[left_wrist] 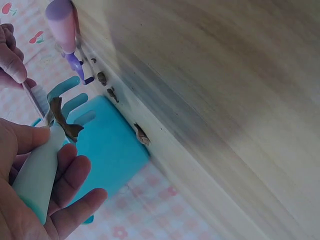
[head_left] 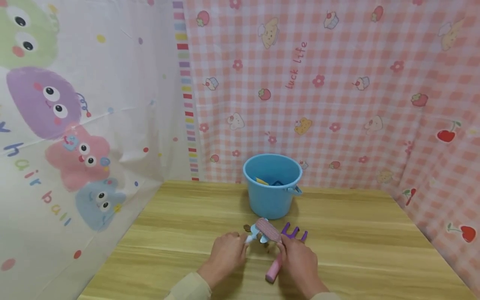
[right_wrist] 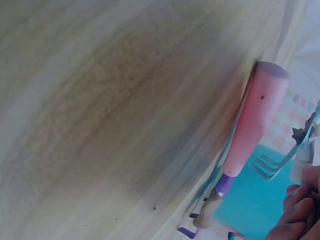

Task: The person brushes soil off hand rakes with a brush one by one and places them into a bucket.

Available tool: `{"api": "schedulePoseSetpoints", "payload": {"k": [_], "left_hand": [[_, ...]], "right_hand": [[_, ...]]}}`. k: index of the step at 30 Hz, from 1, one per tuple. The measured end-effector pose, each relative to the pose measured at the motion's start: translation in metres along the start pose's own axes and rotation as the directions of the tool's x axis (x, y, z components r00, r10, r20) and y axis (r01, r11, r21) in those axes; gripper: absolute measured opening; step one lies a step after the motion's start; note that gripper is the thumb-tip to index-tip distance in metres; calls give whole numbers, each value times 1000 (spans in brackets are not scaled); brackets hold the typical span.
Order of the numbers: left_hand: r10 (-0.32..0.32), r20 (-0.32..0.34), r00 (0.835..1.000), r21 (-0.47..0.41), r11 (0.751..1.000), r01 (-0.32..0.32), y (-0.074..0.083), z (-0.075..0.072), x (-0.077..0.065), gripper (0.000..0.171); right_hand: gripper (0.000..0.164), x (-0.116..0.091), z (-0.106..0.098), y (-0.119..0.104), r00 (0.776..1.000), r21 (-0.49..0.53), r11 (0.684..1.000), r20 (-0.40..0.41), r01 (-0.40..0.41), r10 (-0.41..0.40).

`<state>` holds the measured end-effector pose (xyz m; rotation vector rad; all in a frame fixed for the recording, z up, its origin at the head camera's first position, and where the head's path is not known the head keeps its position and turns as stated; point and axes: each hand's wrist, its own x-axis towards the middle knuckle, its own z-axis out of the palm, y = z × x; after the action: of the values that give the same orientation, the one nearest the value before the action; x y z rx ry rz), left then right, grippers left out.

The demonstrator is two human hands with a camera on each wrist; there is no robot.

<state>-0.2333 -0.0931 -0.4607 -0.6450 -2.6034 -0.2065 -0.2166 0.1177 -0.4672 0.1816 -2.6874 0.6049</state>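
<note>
My left hand [head_left: 226, 254] grips a small hand rake [left_wrist: 39, 175] by its pale handle, thumb on top. A dry brown leaf [left_wrist: 62, 119] is caught across its light blue tines in the left wrist view. A pink brush [head_left: 268, 230] is pinched in my right hand [head_left: 301, 259], its back facing up. Its pale bristles sit right at the rake's tines. Below the right hand lies a second rake [head_left: 274, 270] with a pink handle and purple tines, on the table.
Just beyond the hands a blue bucket [head_left: 270, 202] stands on the wooden table [head_left: 180, 233], with a yellow piece and a dark piece inside. Crumpled brown bits [left_wrist: 141, 134] lie on the tabletop. Printed curtains [head_left: 337, 104] hang behind and at both sides.
</note>
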Motion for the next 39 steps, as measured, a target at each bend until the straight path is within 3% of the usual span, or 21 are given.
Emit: {"api": "schedulePoseSetpoints", "payload": {"k": [14,23,30,35,39], "left_hand": [[-7,8,1000,-4,1000,7,2,-1,0,17],[-18,0,1000,-4,1000,18,3,-1,0,15],[-29,18,999,14,999,29,-1,-5,1,12],[-35,10,999,-3,999,35,-3,-5,3,12],[-38,10,999,-14,999,38,-4,-3,2,13]], "right_hand": [[26,-2,8,5,994,-74,995,-82,63,-69],[28,3,4,10,999,-20,1000,-48,8,-9],[26,5,-10,3,997,46,999,-67,-19,22],[33,8,-20,-4,995,101,993,-77,-60,68],[34,6,-22,-4,994,123,991,-92,-47,59]]}}
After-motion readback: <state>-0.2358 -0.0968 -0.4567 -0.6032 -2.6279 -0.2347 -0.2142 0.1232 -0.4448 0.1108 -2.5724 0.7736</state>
